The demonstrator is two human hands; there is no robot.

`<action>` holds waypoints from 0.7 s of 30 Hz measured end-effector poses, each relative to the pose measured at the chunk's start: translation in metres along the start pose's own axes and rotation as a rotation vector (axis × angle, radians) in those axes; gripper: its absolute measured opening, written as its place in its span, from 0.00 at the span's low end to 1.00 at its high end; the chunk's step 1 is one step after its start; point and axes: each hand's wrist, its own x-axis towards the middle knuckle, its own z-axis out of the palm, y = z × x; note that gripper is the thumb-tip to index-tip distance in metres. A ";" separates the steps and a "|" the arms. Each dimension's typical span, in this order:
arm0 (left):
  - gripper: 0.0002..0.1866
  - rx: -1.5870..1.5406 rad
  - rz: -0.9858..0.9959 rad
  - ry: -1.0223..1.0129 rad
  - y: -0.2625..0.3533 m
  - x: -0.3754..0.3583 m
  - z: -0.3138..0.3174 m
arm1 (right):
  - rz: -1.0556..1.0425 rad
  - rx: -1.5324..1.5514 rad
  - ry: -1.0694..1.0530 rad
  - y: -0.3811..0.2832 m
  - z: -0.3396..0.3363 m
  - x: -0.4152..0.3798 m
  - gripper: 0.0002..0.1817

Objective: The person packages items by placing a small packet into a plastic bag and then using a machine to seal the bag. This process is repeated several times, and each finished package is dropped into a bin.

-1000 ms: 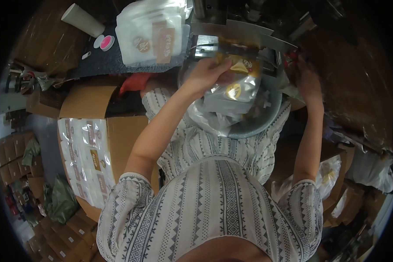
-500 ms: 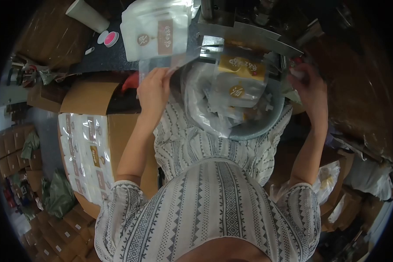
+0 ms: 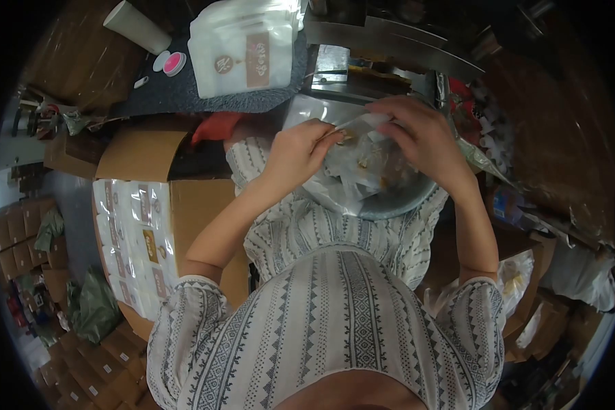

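Note:
Over the basin, my left hand (image 3: 298,152) is closed, thumb and forefinger pinching the edge of a clear plastic pouch (image 3: 357,123). My right hand (image 3: 425,139) bends over the pouch's other side, a pale edge of it between thumb and fingers. Part of the pouch is hidden behind the fingers. Below it, a grey-blue basin (image 3: 391,208) rests at my lap, lined with clear plastic and holding small scraps or packets too jumbled to tell apart. A metal machine with a long bar (image 3: 403,37) stands just beyond the basin.
A stack of printed white pouches (image 3: 242,51) lies on the dark cloth-covered table, near a pink round container (image 3: 175,64) and a white cup (image 3: 136,29). At left stands an open cardboard box (image 3: 205,212) packed with pouches. Red and silvery wrappings (image 3: 482,123) lie at right.
My left hand has moved right, from beside the pouch stack to over the basin. My right hand has come left from the machine's side. The gold-labelled pouch above the basin no longer shows there.

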 end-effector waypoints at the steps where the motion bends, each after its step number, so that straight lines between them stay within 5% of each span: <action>1: 0.07 -0.133 -0.069 -0.075 -0.002 0.004 0.007 | 0.156 0.046 0.007 0.002 -0.003 0.000 0.18; 3: 0.09 -0.267 -0.134 -0.149 0.005 0.020 0.015 | 0.312 0.087 0.015 0.006 -0.008 -0.003 0.19; 5: 0.13 -0.617 -0.597 -0.295 0.023 0.044 0.010 | 0.274 0.040 0.219 0.010 -0.009 -0.008 0.20; 6: 0.13 -0.618 -0.599 -0.295 0.019 0.051 0.018 | 0.275 0.040 0.218 0.007 -0.011 -0.012 0.20; 9: 0.14 -1.058 -0.731 -0.146 0.003 0.061 0.039 | 0.495 0.494 -0.194 -0.012 -0.015 -0.036 0.20; 12: 0.15 -0.955 -0.746 -0.136 -0.006 0.061 0.045 | 0.538 0.321 -0.549 0.002 0.022 -0.061 0.25; 15: 0.16 -0.830 -0.650 -0.216 -0.018 0.055 0.033 | 0.460 -0.144 -0.406 0.051 0.109 -0.096 0.33; 17: 0.21 -0.692 -0.553 -0.236 -0.020 0.056 0.004 | 0.720 -0.440 -0.551 0.076 0.144 -0.100 0.46; 20: 0.19 -0.370 -0.612 -0.117 -0.076 0.077 -0.034 | 0.658 -0.221 -0.355 0.169 0.226 -0.156 0.52; 21: 0.20 0.038 -0.365 0.090 -0.093 0.082 -0.042 | 0.513 -0.427 -0.264 0.192 0.253 -0.174 0.48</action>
